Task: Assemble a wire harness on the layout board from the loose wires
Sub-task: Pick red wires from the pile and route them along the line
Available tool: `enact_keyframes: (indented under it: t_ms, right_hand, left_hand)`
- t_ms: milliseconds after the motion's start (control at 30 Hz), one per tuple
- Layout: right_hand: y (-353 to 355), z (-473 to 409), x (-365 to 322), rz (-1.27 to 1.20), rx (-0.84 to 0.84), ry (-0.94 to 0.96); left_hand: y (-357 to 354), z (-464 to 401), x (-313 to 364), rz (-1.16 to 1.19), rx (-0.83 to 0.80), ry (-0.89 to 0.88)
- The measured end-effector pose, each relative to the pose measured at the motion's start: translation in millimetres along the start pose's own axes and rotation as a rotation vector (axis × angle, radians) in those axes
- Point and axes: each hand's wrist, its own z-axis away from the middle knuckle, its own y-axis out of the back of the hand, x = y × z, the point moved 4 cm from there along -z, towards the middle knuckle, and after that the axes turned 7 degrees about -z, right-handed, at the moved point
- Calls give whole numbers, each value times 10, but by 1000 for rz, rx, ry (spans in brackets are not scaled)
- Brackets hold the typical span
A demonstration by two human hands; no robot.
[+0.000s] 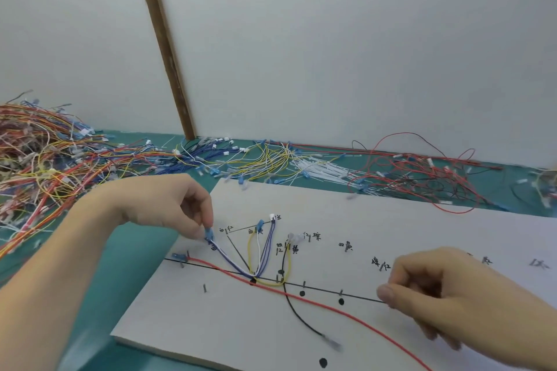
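The left hand point(168, 205) pinches a blue connector point(208, 233) on a blue-and-white wire point(232, 260) at the layout board's point(211, 319) upper left, fingers curled tight around it. The right hand point(446, 289) rests on the board's right side with fingers curled; whether they grip anything I cannot tell. One red wire point(316, 304), one black wire point(297, 313) and one yellow wire point(271, 282) lie routed on the board, with loose wires point(54, 159) heaped on the table point(126, 253) behind.

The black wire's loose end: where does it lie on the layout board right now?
In the head view, the black wire's loose end lies low on the layout board, centre, just left of the red wire.
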Motion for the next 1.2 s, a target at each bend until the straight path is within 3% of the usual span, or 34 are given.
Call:
enact_keyframes:
  t_ms: [200,500,700,900,1200]
  right_hand:
    - [-124,-164,201,-87,196,153]
    - [-101,-160,358,-293,309,156]
    - [-8,-169,414,-386,367,125]
    - [-25,-186,441,-420,367,97]
    - [3,-181,436,-478,379,84]
  left_hand:
    - [-22,-491,627,104,325,-133]
    - [-311,-1920,1951,-50,455,-290]
    - [-360,-2447,2114,-191,280,-272]
    - [-537,-2587,2135,-271,259,-273]
    - [278,-2375,2536,57,696,-308]
